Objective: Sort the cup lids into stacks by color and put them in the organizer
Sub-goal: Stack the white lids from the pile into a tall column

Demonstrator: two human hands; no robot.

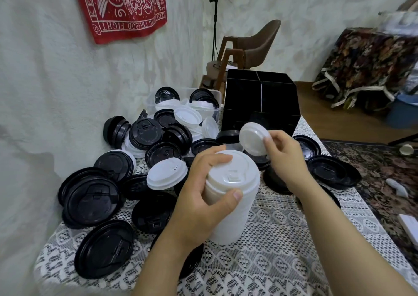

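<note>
I am adding one more lid to my white pile. My left hand (203,196) wraps the tall stack of nested white plastic cup lids (233,196), thumb curled across the front and fingers over the top rim at ten o'clock. My right hand (285,155) pinches a single round white plastic lid (252,139) by its edge, tilted, with its underside towards me, I think.

To do this well, I judge I should turn that lid dome-up, level it over the stack, lift my left fingers off the top and press until it seats.

The single lid sits at ten o'clock from my right hand, above the stack and apart from it. The stack lies at seven o'clock from that hand, its base near the white lace tablecloth (271,239); I cannot tell if it touches. The black divided organizer (260,101) stands at twelve o'clock beyond both hands. Loose black plastic lids (92,203) spread from nine to eleven o'clock.
</note>
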